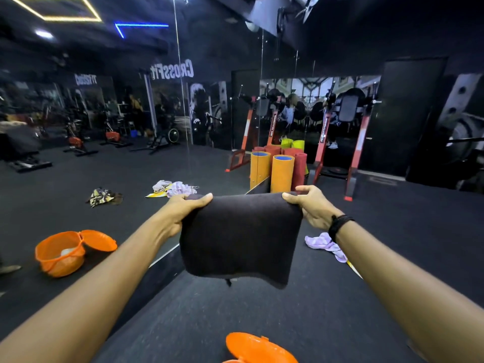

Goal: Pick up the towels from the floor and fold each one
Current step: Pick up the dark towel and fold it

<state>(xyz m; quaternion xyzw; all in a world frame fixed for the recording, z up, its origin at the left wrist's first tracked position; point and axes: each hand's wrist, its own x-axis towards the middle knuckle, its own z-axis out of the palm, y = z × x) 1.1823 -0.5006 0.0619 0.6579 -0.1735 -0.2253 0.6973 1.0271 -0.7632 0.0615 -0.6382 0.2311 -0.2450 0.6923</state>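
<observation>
head view: left hand and right hand pinch dark towel corners.

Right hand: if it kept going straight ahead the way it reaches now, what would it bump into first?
Probably the upright orange rolled mat by the mirror wall, just beyond the right hand; depth is uncertain.

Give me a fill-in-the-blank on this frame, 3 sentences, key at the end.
1. Both hands, the left hand and the right hand, grip the top edge of a ____ towel.
2. The lilac towel lies on the ____ below the right wrist.
3. The lid at the bottom edge is coloured ____.

Missing words: black; floor; orange
</observation>
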